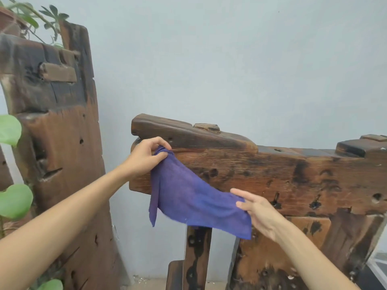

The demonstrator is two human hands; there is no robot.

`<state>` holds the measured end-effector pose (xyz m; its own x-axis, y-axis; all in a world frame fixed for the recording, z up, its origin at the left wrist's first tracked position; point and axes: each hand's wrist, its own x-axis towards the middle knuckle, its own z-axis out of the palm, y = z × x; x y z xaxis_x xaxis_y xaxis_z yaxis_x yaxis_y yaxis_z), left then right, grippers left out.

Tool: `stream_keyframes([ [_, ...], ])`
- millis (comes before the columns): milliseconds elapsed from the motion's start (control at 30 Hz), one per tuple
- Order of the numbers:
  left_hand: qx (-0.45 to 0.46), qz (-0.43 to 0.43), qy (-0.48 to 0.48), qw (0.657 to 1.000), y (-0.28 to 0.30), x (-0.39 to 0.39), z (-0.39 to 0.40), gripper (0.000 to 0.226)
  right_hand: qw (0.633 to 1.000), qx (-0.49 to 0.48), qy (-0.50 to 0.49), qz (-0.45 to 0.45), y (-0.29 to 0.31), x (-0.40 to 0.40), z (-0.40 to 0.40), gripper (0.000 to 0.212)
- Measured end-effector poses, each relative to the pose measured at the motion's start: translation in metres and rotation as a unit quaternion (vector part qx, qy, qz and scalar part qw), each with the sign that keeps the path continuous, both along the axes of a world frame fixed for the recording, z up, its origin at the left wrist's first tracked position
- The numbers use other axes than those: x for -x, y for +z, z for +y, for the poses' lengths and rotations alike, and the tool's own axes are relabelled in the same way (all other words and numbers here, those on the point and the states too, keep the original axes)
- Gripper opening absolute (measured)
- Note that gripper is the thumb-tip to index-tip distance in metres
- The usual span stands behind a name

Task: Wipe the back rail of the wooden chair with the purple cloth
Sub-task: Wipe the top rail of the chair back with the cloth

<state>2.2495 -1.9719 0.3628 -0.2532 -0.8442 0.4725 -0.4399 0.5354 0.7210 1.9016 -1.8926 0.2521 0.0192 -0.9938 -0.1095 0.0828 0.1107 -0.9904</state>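
A person stretches a purple cloth (pixel 188 197) across the face of a wooden chair's back rail (pixel 261 170), the left hand (pixel 146 155) pinching its top corner, the right hand (pixel 257 210) gripping its lower edge. The cloth looks light and limp, likely best bunched into a pad against the rough, pitted wood.

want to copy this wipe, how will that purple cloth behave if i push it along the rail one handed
The purple cloth looks floppy: it sags between the left hand and right hand, one corner drooping. It seems thin and light, so it would probably bunch rather than slide flat. The back rail looks rough and pitted, so it may snag.
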Motion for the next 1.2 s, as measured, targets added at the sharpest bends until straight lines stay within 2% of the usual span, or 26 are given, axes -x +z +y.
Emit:
stream_keyframes([
  [67,-0.019,-0.025,0.03,0.999,-0.001,-0.024,-0.007,0.003,0.998,0.051,-0.024,-0.015,0.012,0.012,-0.001,0.046],
  [133,-0.048,-0.043,0.053,0.997,-0.003,-0.043,-0.014,0.022,0.994,0.095,-0.054,-0.003,0.025,0.022,0.0,0.046],
  [167,-0.075,-0.045,0.05,0.995,-0.004,-0.05,-0.016,0.028,0.99,0.115,-0.071,0.036,0.034,0.024,0.002,0.044],
  [233,-0.13,-0.05,0.02,0.99,-0.006,-0.057,-0.019,0.037,0.966,0.149,-0.099,0.186,0.051,0.025,0.006,0.039],
  [300,-0.146,-0.082,-0.013,0.986,-0.007,-0.059,-0.019,0.043,0.901,0.178,-0.124,0.376,0.065,0.025,0.005,0.031],
  [367,-0.139,-0.132,-0.041,0.981,-0.007,-0.06,-0.02,0.047,0.82,0.199,-0.135,0.52,0.079,0.021,0.005,0.016],
  [400,-0.134,-0.156,-0.055,0.977,-0.007,-0.061,-0.021,0.048,0.792,0.206,-0.13,0.56,0.085,0.02,0.004,0.005],
  [467,-0.128,-0.184,-0.075,0.972,-0.009,-0.063,-0.023,0.051,0.766,0.212,-0.104,0.597,0.093,0.022,-0.001,0.018],
  [500,-0.119,-0.185,-0.073,0.973,-0.009,-0.066,-0.025,0.053,0.788,0.211,-0.08,0.573,0.096,0.026,-0.003,0.028],
  [533,-0.109,-0.174,-0.066,0.977,-0.009,-0.068,-0.027,0.055,0.831,0.211,-0.042,0.513,0.099,0.03,-0.002,0.036],
  [600,-0.122,-0.114,-0.056,0.984,-0.009,-0.071,-0.028,0.056,0.928,0.176,0.016,0.328,0.102,0.033,0.003,0.039],
  [667,-0.162,-0.053,-0.064,0.983,-0.009,-0.066,-0.028,0.047,0.969,0.122,-0.018,0.216,0.1,0.025,0.006,0.034],
  [800,-0.163,0.005,0.005,0.987,-0.005,-0.027,-0.019,0.038,0.968,0.115,-0.144,0.17,0.105,-0.016,0.0,0.03],
  [867,-0.156,0.007,0.008,0.988,0.003,-0.004,-0.008,0.037,0.974,0.108,-0.145,0.136,0.118,-0.043,0.001,0.024],
  [1000,-0.181,0.041,-0.065,0.98,0.014,0.035,0.014,0.047,0.984,0.127,-0.096,0.082,0.131,-0.098,0.009,0.021],
  [1133,-0.24,0.104,-0.214,0.941,0.024,0.054,0.03,0.057,0.987,0.148,-0.04,0.046,0.138,-0.13,0.013,0.028],
  [1200,-0.216,0.105,-0.253,0.937,0.027,0.051,0.033,0.047,0.988,0.15,0.022,0.015,0.146,-0.126,0.014,0.032],
])
